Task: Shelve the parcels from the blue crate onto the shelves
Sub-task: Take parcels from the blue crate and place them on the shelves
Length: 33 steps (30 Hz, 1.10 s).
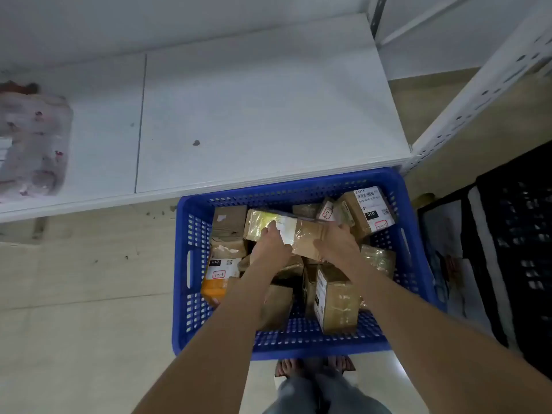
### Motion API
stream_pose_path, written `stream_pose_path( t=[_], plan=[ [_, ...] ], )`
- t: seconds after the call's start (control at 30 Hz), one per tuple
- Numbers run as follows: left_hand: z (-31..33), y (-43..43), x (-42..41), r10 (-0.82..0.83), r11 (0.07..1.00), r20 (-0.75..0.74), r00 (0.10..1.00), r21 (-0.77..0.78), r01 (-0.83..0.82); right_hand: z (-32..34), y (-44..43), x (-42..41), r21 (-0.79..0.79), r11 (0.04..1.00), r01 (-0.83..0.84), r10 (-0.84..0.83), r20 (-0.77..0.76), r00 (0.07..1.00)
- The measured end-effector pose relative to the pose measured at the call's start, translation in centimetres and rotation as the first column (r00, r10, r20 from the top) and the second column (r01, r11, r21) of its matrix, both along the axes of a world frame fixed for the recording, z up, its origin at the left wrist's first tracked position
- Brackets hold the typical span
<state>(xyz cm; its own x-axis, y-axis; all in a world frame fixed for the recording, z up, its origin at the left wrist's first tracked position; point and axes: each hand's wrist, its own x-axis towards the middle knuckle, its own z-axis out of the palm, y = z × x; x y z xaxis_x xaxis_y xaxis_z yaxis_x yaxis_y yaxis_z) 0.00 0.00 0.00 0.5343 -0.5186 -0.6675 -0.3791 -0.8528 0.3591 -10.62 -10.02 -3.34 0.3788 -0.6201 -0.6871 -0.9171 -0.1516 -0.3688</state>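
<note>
Reaching into blue crate (181, 282), both hands on one long taped parcel (309, 236), which lies atop other parcels (337, 303) toward the crate's far side. Left hand (270, 249): fingers close together, curled over the parcel's white label. Right hand (336, 245): wrapped round the parcel's right end, fingertips hidden. Crate on floor at white shelf (254, 100) front edge.
</note>
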Motion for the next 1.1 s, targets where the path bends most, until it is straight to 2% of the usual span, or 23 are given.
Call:
stream_pose_path(
  t=[0.07,0.23,0.33,0.43,0.57,0.63,0.77,0.9,1.03,1.1],
  plan=[
    [-1.3,-0.3,-0.2,0.043,0.999,-0.05,0.998,-0.015,-0.044,-1.2,-0.3,0.2,0.005,0.998,0.056,-0.056,0.039,0.998],
    [-5.2,-0.5,-0.3,0.2,0.98,-0.157,0.967,0.022,-0.199,-5.0,-0.7,1.6,0.078,0.996,0.05,-0.054,0.043,0.998],
    [-6.4,-0.2,-0.4,0.309,0.951,-0.193,0.931,0.057,-0.304,-5.7,-0.3,2.0,-0.037,0.995,0.098,-0.095,0.067,0.993],
    [-7.1,-0.1,-0.6,0.471,0.881,-0.256,0.844,0.08,-0.467,-5.6,-0.1,2.0,-0.075,0.994,0.083,-0.08,0.047,0.996],
    [-8.4,-0.4,-1.2,0.609,0.783,-0.338,0.718,0.11,-0.613,-6.5,0.0,2.0,0.049,0.996,0.069,-0.07,0.028,0.997],
    [-9.4,-0.6,-1.5,0.673,0.721,-0.361,0.646,0.126,-0.681,-6.9,0.2,2.0,0.064,0.994,0.093,-0.096,0.054,0.994],
    [-9.9,-0.5,-2.0,0.751,0.627,-0.359,0.554,0.127,-0.768,-7.2,0.3,2.3,0.066,0.98,0.187,-0.192,0.088,0.977],
    [-9.8,-1.1,-2.2,0.808,0.529,-0.4,0.432,0.172,-0.831,-7.2,0.1,2.3,0.105,0.98,0.168,-0.18,0.125,0.976],
    [-12.7,-0.7,-1.6,0.828,0.511,-0.35,0.438,0.148,-0.847,-6.5,0.0,2.3,0.155,0.983,0.096,-0.124,0.181,0.976],
    [-10.3,-0.2,-1.5,0.826,0.505,-0.367,0.427,0.146,-0.851,-5.5,0.0,1.9,0.166,0.985,0.054,-0.086,0.189,0.978]
  ],
)
